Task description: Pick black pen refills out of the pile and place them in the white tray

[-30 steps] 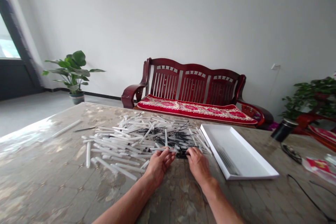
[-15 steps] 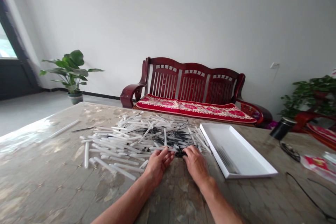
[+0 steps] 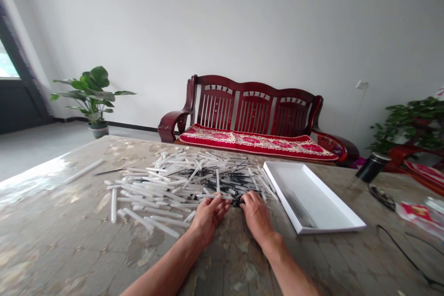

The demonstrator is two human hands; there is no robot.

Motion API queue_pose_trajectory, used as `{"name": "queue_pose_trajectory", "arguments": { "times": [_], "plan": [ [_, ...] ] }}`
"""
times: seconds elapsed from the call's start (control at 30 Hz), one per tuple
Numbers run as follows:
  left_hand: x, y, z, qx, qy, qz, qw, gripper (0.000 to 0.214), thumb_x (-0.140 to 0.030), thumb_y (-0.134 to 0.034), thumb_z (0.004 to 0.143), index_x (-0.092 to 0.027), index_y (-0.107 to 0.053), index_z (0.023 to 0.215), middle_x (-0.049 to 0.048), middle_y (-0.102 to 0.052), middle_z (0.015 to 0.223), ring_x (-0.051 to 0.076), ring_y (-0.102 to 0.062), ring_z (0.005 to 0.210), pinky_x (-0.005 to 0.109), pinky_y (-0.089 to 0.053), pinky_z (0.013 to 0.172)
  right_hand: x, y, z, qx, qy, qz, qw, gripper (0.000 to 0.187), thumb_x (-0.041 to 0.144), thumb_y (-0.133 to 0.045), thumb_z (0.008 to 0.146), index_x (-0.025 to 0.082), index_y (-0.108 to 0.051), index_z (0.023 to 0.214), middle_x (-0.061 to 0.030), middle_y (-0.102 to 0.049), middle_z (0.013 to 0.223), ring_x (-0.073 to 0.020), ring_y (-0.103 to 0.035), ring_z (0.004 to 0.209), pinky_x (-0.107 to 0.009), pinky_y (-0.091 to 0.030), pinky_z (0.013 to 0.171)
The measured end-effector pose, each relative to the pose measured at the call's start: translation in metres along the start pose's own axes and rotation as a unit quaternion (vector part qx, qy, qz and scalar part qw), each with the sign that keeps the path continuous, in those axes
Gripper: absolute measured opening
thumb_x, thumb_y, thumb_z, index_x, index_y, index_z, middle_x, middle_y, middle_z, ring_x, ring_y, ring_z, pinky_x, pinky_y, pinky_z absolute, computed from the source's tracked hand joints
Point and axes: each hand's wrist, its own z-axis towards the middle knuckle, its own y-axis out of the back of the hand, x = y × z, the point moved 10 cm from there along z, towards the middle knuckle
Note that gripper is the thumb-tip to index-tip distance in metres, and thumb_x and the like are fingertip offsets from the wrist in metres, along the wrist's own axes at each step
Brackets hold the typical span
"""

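Observation:
My left hand is closed, pinching a white pen barrel that lies roughly level across the fingertips. Just to its right, my right hand rests at the near edge of a heap of small black pen parts. Its fingers are curled down among them, and whatever they grip is hidden. A large pile of loose white pen barrels spreads to the left of and beyond both hands. Thin black sticks lie mixed in behind the right hand.
Right of the pile, a shallow white box holds several thin pens along its left side. Farther right on the table are a black cylinder, cables and a red-and-white plastic packet. A wooden bench stands behind.
The right hand's fingers shift very slightly left at the black parts. My left hand stays in place with the pen barrel. The whole view moves marginally.

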Motion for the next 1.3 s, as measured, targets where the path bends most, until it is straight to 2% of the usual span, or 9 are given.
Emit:
{"name": "queue_pose_trajectory", "arguments": {
  "times": [0.1,0.2,0.3,0.43,0.63,0.9,1.13,1.3],
  "plan": [
    [0.0,0.0,0.0,0.004,-0.001,0.002,1.0,0.01,-0.006,-0.06,0.089,-0.013,-0.059,0.082,0.0055,-0.073,0.072,0.013,-0.072,0.064,0.023,-0.061,0.064,-0.002,0.006,-0.003,-0.052,-0.008,0.076,0.996,0.015,0.008,-0.062,0.085,0.022,-0.063,0.088,-0.0039,-0.068,0.089,-0.0221,-0.064,0.088,-0.032,-0.049,0.079],
    [0.001,0.0,0.001,0.014,-0.005,0.004,1.0,0.01,-0.007,-0.065,0.086,-0.014,-0.059,0.083,0.0061,-0.074,0.075,0.014,-0.073,0.067,0.024,-0.062,0.066,-0.007,0.008,-0.005,-0.092,-0.032,0.196,0.976,0.013,0.011,-0.058,0.086,0.022,-0.064,0.087,-0.0036,-0.07,0.086,-0.0197,-0.066,0.083,-0.029,-0.05,0.076],
    [0.002,0.001,0.002,0.021,-0.007,0.007,1.0,0.011,-0.009,-0.069,0.083,-0.015,-0.06,0.083,0.006,-0.074,0.076,0.015,-0.074,0.068,0.024,-0.062,0.067,-0.01,0.004,-0.007,-0.102,-0.059,0.281,0.953,0.012,0.015,-0.057,0.086,0.023,-0.066,0.086,-0.0035,-0.072,0.087,-0.0195,-0.068,0.081,-0.029,-0.051,0.074],
    [0.003,-0.001,0.0,0.025,-0.001,0.012,1.0,0.011,-0.009,-0.07,0.082,-0.015,-0.061,0.082,0.0051,-0.074,0.076,0.014,-0.073,0.068,0.023,-0.061,0.067,-0.015,-0.001,-0.008,-0.113,-0.088,0.34,0.93,0.013,0.018,-0.057,0.084,0.022,-0.068,0.089,-0.0042,-0.074,0.089,-0.0204,-0.068,0.082,-0.03,-0.053,0.076],
    [0.003,-0.003,-0.002,0.022,-0.002,0.019,1.0,0.011,-0.008,-0.07,0.082,-0.015,-0.061,0.08,0.0054,-0.074,0.075,0.014,-0.073,0.068,0.023,-0.061,0.067,-0.01,0.001,-0.008,-0.117,-0.083,0.364,0.92,0.01,0.019,-0.059,0.083,0.022,-0.067,0.087,-0.0041,-0.072,0.084,-0.0201,-0.068,0.079,-0.029,-0.053,0.073],
    [0.003,-0.004,-0.003,0.045,-0.024,0.036,0.998,0.024,-0.014,-0.084,0.068,-0.015,-0.063,0.08,0.0047,-0.075,0.076,0.016,-0.073,0.069,0.025,-0.06,0.067,0.003,0.014,-0.008,-0.124,-0.044,0.325,0.937,0.01,0.018,-0.058,0.085,0.022,-0.067,0.084,-0.004,-0.07,0.082,-0.0196,-0.066,0.08,-0.029,-0.053,0.075],
    [0.003,-0.003,-0.001,0.047,-0.024,0.036,0.998,0.027,-0.017,-0.087,0.064,-0.015,-0.065,0.078,0.0031,-0.074,0.072,0.015,-0.073,0.068,0.023,-0.06,0.065,-0.001,0.006,-0.006,-0.09,-0.072,0.386,0.915,0.012,0.025,-0.056,0.087,0.022,-0.067,0.087,-0.0051,-0.073,0.086,-0.02,-0.068,0.081,-0.028,-0.053,0.074],
    [0.002,-0.006,-0.003,0.053,-0.032,0.037,0.997,0.027,-0.019,-0.089,0.062,-0.014,-0.065,0.075,0.0021,-0.073,0.069,0.015,-0.072,0.066,0.022,-0.059,0.064,0.002,0.005,-0.005,-0.069,-0.08,0.345,0.933,0.017,0.031,-0.052,0.091,0.023,-0.064,0.083,-0.0045,-0.072,0.081,-0.0188,-0.066,0.076,-0.026,-0.049,0.071]
  ]
}}
